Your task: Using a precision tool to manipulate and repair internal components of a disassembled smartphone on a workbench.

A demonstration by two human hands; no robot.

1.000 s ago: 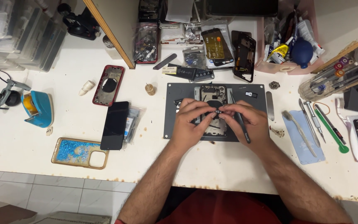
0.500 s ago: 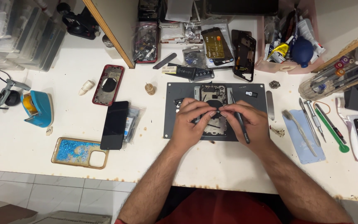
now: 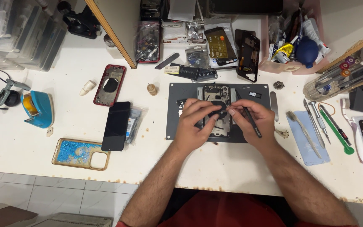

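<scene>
Left hand and right hand, fingertips together

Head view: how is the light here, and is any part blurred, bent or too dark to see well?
Head view: even, soft light on the white table, with only faint shadows under the left hand and right hand; the opened phone on the grey mat is sharp; the table edges bow slightly towards the corners; the shelf items along the top are dim and cluttered.

I see bare surface near me; tools crowd the right, black phone the left.
</scene>
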